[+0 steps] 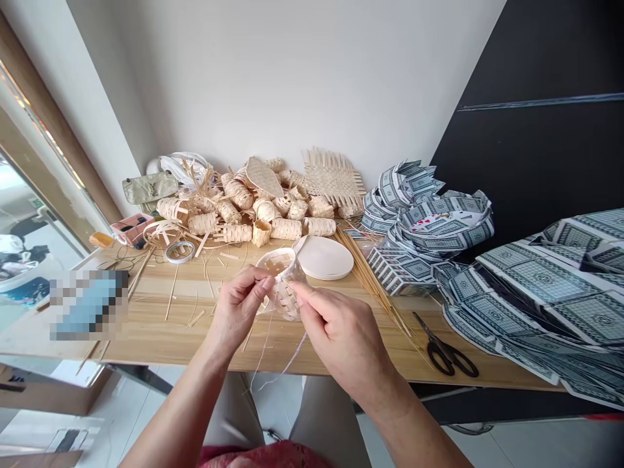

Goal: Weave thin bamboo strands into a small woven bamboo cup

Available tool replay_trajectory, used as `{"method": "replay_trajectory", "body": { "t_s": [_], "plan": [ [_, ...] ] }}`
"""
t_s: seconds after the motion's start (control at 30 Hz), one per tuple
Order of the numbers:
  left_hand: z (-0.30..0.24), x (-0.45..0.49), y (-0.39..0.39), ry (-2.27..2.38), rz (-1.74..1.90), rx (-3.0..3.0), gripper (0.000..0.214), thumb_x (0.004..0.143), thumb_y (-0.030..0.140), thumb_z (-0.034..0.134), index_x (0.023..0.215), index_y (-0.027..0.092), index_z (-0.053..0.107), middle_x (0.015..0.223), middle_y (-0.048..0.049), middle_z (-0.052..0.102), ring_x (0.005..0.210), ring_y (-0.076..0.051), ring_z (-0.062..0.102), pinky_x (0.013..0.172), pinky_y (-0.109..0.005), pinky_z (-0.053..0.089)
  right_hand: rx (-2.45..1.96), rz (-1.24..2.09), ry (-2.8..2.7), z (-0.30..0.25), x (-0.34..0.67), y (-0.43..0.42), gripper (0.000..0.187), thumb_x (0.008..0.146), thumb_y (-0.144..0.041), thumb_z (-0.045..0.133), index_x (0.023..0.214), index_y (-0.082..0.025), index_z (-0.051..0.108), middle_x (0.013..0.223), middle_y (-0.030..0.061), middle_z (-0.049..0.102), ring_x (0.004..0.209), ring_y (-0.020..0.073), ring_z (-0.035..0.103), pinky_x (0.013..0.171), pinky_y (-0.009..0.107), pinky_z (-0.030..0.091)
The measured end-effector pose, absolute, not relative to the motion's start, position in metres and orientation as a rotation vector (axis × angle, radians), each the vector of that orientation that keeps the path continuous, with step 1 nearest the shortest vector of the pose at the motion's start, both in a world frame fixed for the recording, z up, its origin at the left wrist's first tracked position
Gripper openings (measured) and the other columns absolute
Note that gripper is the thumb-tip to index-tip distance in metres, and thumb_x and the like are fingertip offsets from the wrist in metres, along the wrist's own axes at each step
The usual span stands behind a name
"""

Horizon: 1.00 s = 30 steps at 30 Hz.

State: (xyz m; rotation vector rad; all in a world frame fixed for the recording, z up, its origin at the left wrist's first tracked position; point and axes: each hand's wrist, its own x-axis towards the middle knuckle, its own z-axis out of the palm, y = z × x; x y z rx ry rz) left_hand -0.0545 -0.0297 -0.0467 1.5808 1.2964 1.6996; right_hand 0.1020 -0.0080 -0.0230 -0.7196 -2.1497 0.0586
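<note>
My left hand (240, 305) and my right hand (336, 331) hold a small woven bamboo basket (283, 281) between them, just above the wooden table (160, 325). The left fingers pinch its rim at the left. My right fingers press on its lower right side. A thin pale thread (273, 364) hangs down from the basket toward my lap. Both hands are closed on the basket.
A heap of small woven baskets (248, 208) and a woven mat (334, 175) lie at the back. A white round lid (324, 258), bamboo sticks (370, 279), black scissors (446, 351), a tape roll (179, 251) and folded playing-card pieces (429, 221) lie around.
</note>
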Motion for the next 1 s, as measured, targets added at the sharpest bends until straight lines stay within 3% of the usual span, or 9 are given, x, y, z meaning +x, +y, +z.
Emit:
{"method": "replay_trajectory", "body": {
  "t_s": [0.47,0.77,1.0],
  "plan": [
    [-0.044,-0.058,-0.032,1.426,1.705,1.919,0.018,0.084,0.026,0.056,0.070,0.016,0.063,0.065,-0.0006,0.056,0.061,-0.011,0.052,0.057,-0.021,0.041,-0.764,0.064,-2.237,-0.016,0.106,-0.007,0.028,0.076,-0.002,0.044,0.074,-0.016,0.069,0.062,0.0042,0.068,0.053,0.0136,0.060,0.052,0.023,0.039],
    [-0.045,-0.050,-0.036,1.716,1.716,2.194,0.006,0.081,0.019,0.060,0.075,0.016,0.062,0.068,0.0010,0.056,0.053,-0.007,0.048,0.047,-0.016,0.037,-0.810,0.125,-2.188,-0.028,0.103,-0.012,0.026,0.081,-0.007,0.040,0.073,-0.016,0.063,0.057,0.0009,0.062,0.050,0.0108,0.055,0.050,0.022,0.033],
    [-0.049,-0.046,-0.038,1.833,1.805,2.499,0.007,0.083,0.016,0.057,0.077,0.016,0.062,0.066,0.0004,0.057,0.058,-0.008,0.055,0.053,-0.017,0.042,-0.813,0.078,-2.020,-0.043,0.098,-0.020,0.024,0.084,-0.010,0.041,0.067,-0.017,0.056,0.051,-0.0023,0.055,0.043,0.0095,0.047,0.046,0.022,0.031]
  ]
}}
